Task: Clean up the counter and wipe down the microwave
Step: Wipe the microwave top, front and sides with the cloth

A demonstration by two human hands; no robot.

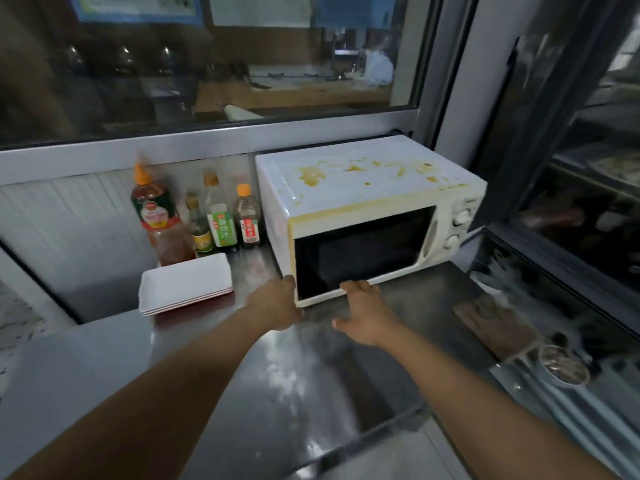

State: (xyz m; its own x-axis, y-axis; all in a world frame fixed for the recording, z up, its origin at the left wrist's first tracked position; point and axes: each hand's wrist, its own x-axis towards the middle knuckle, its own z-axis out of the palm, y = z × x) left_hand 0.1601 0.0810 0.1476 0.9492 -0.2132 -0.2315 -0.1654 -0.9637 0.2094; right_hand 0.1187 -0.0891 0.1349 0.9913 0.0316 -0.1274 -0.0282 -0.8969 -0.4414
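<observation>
White microwave (367,216), its top smeared with yellow-brown stains, stands on the steel table (277,375). Left hand (275,304) touches its lower left front corner; whether that grip curls I cannot tell. Right hand (362,315), fingers spread, touches its door's bottom edge.

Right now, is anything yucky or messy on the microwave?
Yes. The microwave has yellow-brown stains splashed across its white top, with yellowish grime along the door's upper edge. It looks like dried spilled sauce.

Both hands, left hand (277,303) and right hand (363,315), touch the stained microwave's (363,216) lower front edge.
</observation>
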